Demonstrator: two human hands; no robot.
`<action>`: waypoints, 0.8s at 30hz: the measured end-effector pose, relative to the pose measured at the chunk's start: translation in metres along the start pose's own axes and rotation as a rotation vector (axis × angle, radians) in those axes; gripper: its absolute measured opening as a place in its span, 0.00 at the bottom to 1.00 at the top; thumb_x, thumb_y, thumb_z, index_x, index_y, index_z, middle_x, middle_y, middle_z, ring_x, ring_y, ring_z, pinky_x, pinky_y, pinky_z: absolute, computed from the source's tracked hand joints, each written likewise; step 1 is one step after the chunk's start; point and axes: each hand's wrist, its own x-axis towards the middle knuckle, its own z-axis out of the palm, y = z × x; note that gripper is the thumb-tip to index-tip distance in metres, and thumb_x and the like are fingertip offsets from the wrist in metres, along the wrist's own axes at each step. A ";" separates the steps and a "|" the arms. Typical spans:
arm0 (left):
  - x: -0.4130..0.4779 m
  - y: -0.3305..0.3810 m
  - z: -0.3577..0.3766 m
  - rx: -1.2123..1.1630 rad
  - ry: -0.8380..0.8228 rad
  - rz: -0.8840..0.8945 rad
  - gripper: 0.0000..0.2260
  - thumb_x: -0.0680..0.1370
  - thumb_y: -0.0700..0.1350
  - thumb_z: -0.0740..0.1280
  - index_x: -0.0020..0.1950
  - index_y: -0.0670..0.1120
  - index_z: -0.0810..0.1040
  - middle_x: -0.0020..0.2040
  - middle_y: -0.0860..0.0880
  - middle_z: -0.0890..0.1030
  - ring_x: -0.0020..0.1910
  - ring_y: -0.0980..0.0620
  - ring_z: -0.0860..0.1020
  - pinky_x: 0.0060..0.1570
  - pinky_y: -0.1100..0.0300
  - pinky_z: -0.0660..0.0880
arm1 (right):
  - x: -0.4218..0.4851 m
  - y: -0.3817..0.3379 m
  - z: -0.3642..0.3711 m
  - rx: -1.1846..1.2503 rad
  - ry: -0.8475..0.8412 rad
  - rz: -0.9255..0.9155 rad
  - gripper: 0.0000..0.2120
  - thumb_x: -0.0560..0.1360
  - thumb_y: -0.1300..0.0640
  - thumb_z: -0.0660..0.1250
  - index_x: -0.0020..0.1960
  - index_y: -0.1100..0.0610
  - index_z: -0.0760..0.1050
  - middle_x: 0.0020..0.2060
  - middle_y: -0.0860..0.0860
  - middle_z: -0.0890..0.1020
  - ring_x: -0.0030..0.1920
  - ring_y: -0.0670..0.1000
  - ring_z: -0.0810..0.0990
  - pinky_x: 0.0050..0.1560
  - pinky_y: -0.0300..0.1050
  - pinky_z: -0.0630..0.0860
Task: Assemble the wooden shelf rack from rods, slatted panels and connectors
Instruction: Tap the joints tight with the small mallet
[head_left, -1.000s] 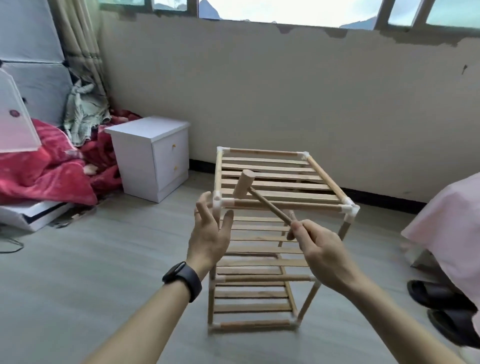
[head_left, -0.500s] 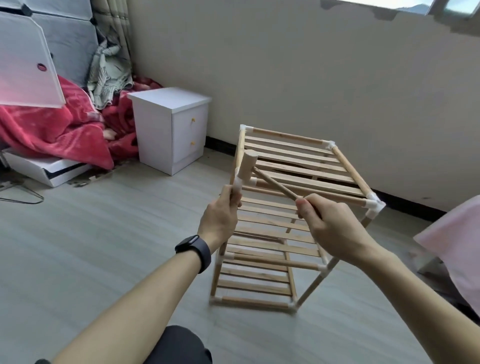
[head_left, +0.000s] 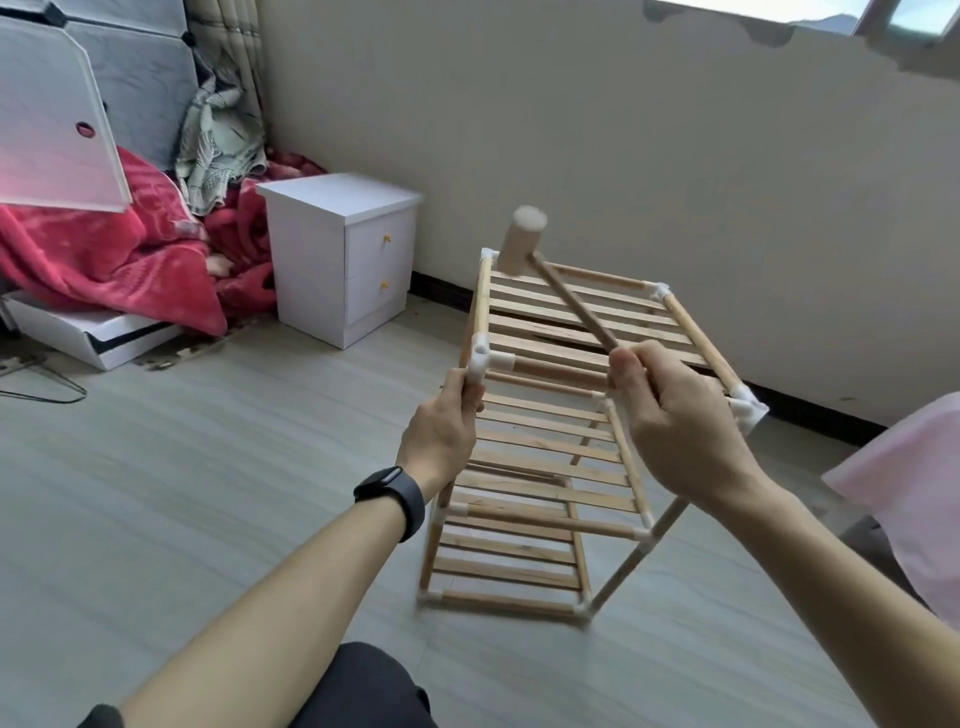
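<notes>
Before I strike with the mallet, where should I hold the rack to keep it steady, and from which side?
Grip the near left post of the rack just under its white corner connector, coming from the outer left, as the left hand does. The post is a round rod that fingers can wrap, and this probably keeps them below the raised mallet.

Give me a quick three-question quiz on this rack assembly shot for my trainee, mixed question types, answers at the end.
1. True or false: the right hand holds the wooden mallet raised above the rack.
2. The left hand grips: A the mallet's head; B the rack's front post just below a white connector; C nothing.
3. Fill in: the rack shows ___ slatted shelves.
Key: 1 true; 2 B; 3 three.
</notes>
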 end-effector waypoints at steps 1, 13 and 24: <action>0.000 0.000 0.000 -0.002 0.000 -0.002 0.09 0.86 0.55 0.54 0.59 0.53 0.69 0.40 0.51 0.80 0.35 0.48 0.80 0.34 0.42 0.80 | -0.001 0.000 0.002 0.031 0.026 -0.012 0.11 0.85 0.54 0.57 0.45 0.52 0.73 0.26 0.46 0.72 0.22 0.45 0.70 0.22 0.33 0.64; -0.001 -0.001 0.001 0.004 0.004 0.014 0.10 0.86 0.54 0.54 0.59 0.51 0.69 0.40 0.49 0.80 0.36 0.47 0.80 0.34 0.42 0.80 | -0.006 0.015 0.010 -0.145 -0.179 0.096 0.15 0.85 0.49 0.55 0.44 0.53 0.72 0.28 0.48 0.75 0.23 0.44 0.70 0.24 0.41 0.69; 0.000 -0.001 0.001 -0.007 -0.005 0.015 0.11 0.86 0.55 0.53 0.60 0.51 0.69 0.40 0.50 0.79 0.35 0.49 0.79 0.34 0.44 0.80 | -0.003 0.015 0.010 -0.228 -0.261 0.108 0.17 0.84 0.48 0.57 0.41 0.53 0.75 0.27 0.49 0.77 0.23 0.45 0.71 0.25 0.44 0.71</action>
